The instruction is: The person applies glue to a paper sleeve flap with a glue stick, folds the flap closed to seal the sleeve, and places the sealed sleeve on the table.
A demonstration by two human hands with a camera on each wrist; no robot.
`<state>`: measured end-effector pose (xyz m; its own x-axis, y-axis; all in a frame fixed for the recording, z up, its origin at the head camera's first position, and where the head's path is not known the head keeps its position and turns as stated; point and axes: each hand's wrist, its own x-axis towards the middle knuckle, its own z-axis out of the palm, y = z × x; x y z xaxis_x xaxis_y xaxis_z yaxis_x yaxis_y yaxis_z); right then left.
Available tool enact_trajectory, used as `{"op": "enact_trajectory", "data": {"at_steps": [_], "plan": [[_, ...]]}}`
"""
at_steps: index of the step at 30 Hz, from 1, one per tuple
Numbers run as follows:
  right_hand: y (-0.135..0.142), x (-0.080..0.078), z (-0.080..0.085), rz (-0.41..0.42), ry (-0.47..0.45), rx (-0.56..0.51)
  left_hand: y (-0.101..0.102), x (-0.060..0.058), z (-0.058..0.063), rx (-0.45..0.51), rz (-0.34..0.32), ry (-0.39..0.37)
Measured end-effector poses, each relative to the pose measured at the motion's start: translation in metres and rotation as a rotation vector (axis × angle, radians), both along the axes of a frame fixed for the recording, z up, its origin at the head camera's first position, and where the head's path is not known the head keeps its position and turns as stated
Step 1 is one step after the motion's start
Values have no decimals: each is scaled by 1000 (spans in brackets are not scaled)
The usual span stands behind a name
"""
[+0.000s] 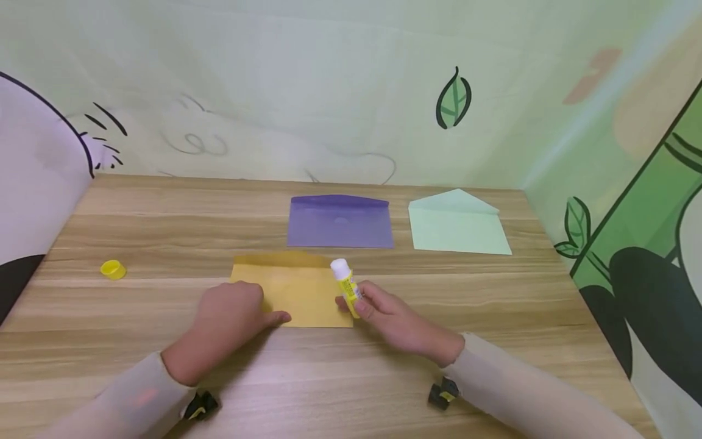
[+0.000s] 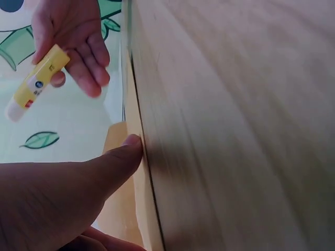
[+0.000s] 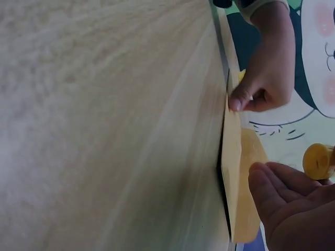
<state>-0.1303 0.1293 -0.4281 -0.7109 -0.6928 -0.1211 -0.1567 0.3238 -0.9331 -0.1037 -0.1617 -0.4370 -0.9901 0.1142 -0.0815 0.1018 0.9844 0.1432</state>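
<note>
My right hand (image 1: 392, 314) holds a yellow glue stick (image 1: 349, 286) between thumb and fingers, its white end pointing up and away over the right edge of a yellow envelope (image 1: 307, 299). In the left wrist view the glue stick (image 2: 37, 81) is pinched while other fingers stretch out. My left hand (image 1: 233, 311) bears down on the envelope's left part, fingers curled and thumb extended along its near edge. The right wrist view shows that left hand (image 3: 269, 78) with its thumb tip on the envelope (image 3: 233, 172). The flap stands open at the far side.
Behind the yellow envelope lie a purple envelope (image 1: 340, 225) and a mint green envelope (image 1: 459, 228), flaps open. A yellow cap (image 1: 113, 269) sits at the left on the wooden table (image 1: 164, 244). A printed cloth wall (image 1: 274, 91) rises along the back.
</note>
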Motion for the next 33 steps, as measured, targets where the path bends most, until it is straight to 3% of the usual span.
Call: {"op": "enact_trajectory", "data": {"at_steps": [8,13,17,24,33], "plan": [[4,2,-5,-29,72,156,26,0,0,-21,-63,28],[9,1,-7,-57,112,238,29,-3,-1,-25,-98,14],[14,-3,-8,-75,127,270,21,-7,-3,1,-158,-8],[22,-9,-7,-94,130,287,0,-12,-5,136,-242,-49],[26,-6,-10,-94,137,298,-13,-15,-11,191,-209,-134]]}}
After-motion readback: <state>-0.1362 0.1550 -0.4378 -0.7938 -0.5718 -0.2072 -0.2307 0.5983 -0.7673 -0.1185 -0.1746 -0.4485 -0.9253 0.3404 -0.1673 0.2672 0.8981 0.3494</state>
